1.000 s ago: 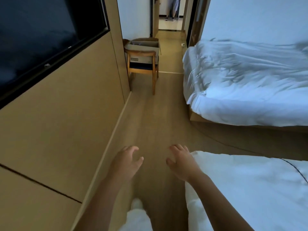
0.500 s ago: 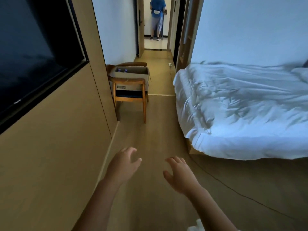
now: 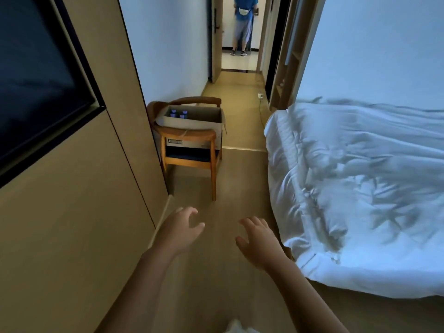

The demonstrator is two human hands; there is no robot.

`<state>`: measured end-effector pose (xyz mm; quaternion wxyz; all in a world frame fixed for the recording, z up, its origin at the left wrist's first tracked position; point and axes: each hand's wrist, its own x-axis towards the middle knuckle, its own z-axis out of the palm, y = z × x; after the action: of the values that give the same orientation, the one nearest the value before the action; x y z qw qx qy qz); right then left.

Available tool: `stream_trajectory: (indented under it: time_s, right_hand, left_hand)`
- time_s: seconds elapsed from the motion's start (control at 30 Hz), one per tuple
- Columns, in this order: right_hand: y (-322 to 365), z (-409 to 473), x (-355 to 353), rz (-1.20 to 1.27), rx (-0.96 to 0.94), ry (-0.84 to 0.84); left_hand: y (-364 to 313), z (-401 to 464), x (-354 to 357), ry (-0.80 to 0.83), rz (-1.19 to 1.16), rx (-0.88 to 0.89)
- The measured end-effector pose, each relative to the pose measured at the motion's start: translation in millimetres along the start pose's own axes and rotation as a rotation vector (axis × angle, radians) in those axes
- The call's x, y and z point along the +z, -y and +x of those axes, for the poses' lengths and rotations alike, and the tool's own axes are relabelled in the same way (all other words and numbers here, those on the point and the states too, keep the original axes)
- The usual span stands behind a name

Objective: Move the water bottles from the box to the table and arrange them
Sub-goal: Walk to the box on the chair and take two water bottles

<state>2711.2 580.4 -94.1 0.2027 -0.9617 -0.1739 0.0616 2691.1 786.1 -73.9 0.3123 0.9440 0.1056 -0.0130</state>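
Nearest to us, both our hands reached forward over the wooden floor (image 3: 230,272), and neither held anything. Our left hand (image 3: 179,230) hung with its fingers loosely curled and its thumb spread apart, its grip empty. Our right hand (image 3: 258,241) sat just beside it, fingers relaxed and slightly spread, its grip likewise open and touching nothing. A scrap of white cloth (image 3: 237,328) showed at the bottom edge between our forearms.

To our left ran a tan wall panel (image 3: 72,224) with a dark screen (image 3: 36,80) set into it. To our right lay a bed (image 3: 360,188) under a rumpled white duvet, its near corner close to our right hand.

Further on, well apart from our hands, a wooden chair (image 3: 192,150) stood against the left wall. A cardboard box (image 3: 194,123) sat on its seat, open at the top. Inside it, at the left end, we saw the blue caps of the water bottles (image 3: 178,114); how many there were we could not tell.

Beyond the chair the floor led into a narrow hallway, where a white plug and cord (image 3: 260,96) lay near the right side. At the far end, in a lit doorway, a person (image 3: 242,22) in a blue top and grey shorts stood.
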Motion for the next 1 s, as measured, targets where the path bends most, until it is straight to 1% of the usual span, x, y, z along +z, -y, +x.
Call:
stream_trajectory:
  time_s: [0.17, 0.27, 0.43, 0.63, 0.77, 0.9, 1.0]
  right_hand:
    - [-26, 124, -35, -0.006, -0.040, 0.012]
    - [-36, 181, -40, -0.005, -0.057, 0.061]
    - [-57, 271, -44, -0.016, -0.078, 0.105]
    - [-71, 402, -54, -0.001, -0.071, 0.100]
    - [-70, 498, -75, 0.033, -0.057, 0.090]
    - [-69, 584, -89, 0.094, -0.079, 0.080]
    - [-74, 645, -86, 0.137, -0.090, 0.088]
  left_hand:
    - [-18, 109, -6, -0.047, -0.021, -0.050]
    - [-22, 160, -4, -0.040, -0.002, -0.075]
    - [-17, 251, 2, -0.054, -0.047, -0.108]
    - [-12, 389, 1, -0.066, -0.092, -0.098]
    - [-15, 494, -19, -0.035, -0.120, -0.069]
    - [-20, 582, -41, -0.060, -0.119, -0.049]
    - [-18, 638, -43, -0.047, -0.121, -0.076]
